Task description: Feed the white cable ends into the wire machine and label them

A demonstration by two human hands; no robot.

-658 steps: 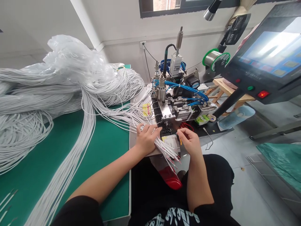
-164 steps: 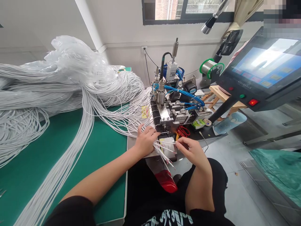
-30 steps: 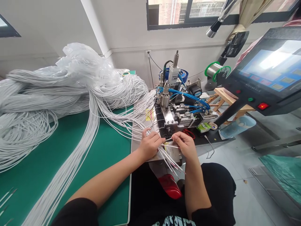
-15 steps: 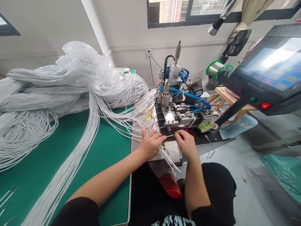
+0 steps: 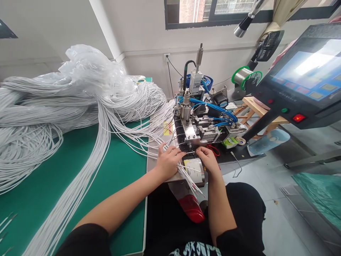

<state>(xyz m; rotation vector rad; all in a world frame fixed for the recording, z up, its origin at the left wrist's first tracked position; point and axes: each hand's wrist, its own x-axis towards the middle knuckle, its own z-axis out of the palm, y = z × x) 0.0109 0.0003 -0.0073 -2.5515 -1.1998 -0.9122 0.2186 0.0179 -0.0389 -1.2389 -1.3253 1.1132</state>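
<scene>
A thin white cable (image 5: 190,153) runs level between my two hands, in front of the metal head of a bench machine (image 5: 191,132). My left hand (image 5: 167,163) is closed on it with thumb and forefinger, palm low over other white cables. Out from under that palm, several cable ends (image 5: 191,182) fan toward the table's front edge; some have reddish tips. My right hand (image 5: 209,160) pinches the cable's other end, which its fingertips hide. A pale block (image 5: 194,170) with a label sits just below the hands.
Large coils of white cable (image 5: 39,149) and clear plastic wrap (image 5: 93,71) lie on the green table mat (image 5: 125,199). At right stand a control screen (image 5: 309,74), a wire spool (image 5: 243,77) and a wooden stool (image 5: 255,106). Blue air hoses (image 5: 218,110) cross the machine.
The whole view has shifted slightly. Both hands keep their hold on the cable at the machine's front, with hardly any movement of their own.
</scene>
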